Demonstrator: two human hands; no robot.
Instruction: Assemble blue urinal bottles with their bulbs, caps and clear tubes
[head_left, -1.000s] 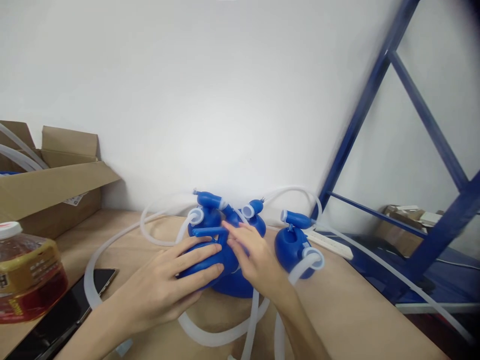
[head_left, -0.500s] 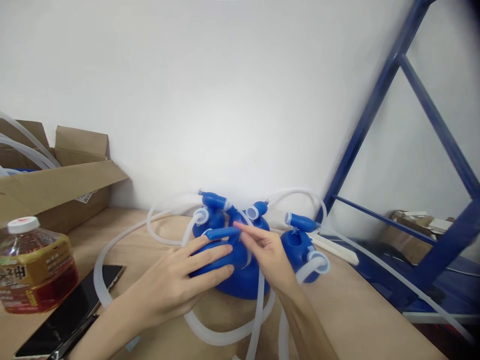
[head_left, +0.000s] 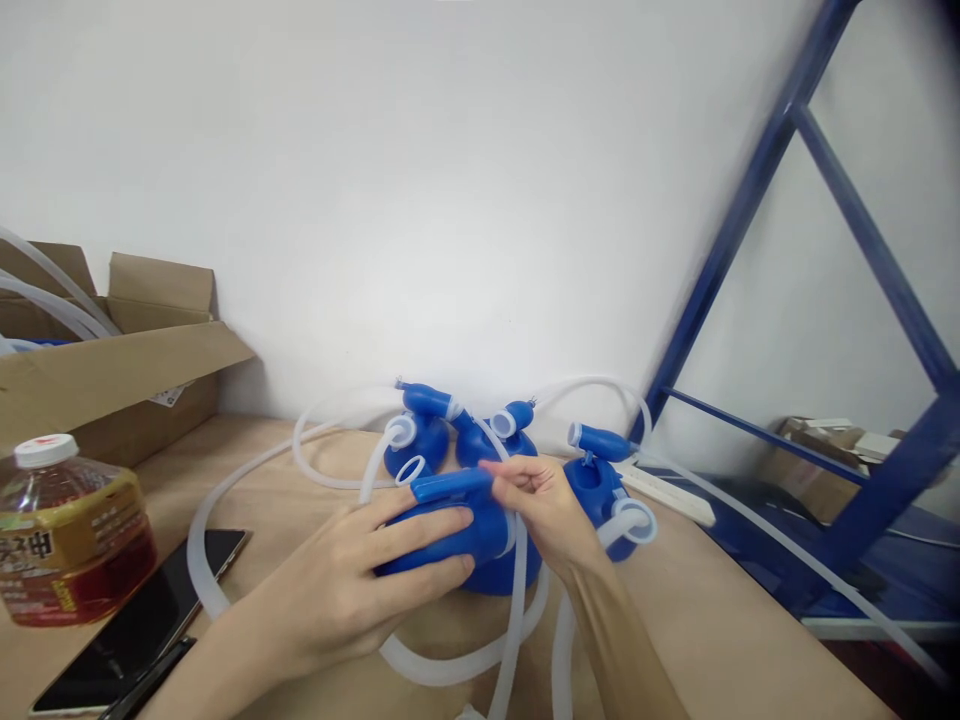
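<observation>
a rounded blue piece (head_left: 442,543) is being held over the desk (head_left: 720,630), in front of blue containers (head_left: 421,447); the left hand (head_left: 341,570) is gripping it, and the right hand (head_left: 546,500) is pinching its blue handle (head_left: 450,485). off to the left, a bottle (head_left: 79,540) is standing beside a phone (head_left: 127,630).

bottle label (head_left: 71,545): print too blurred to read | box sticker (head_left: 172,395): illegible

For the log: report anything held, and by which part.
Left hand: blue container, by its body. Right hand: blue bar atop it, pinched by the right end.
</observation>
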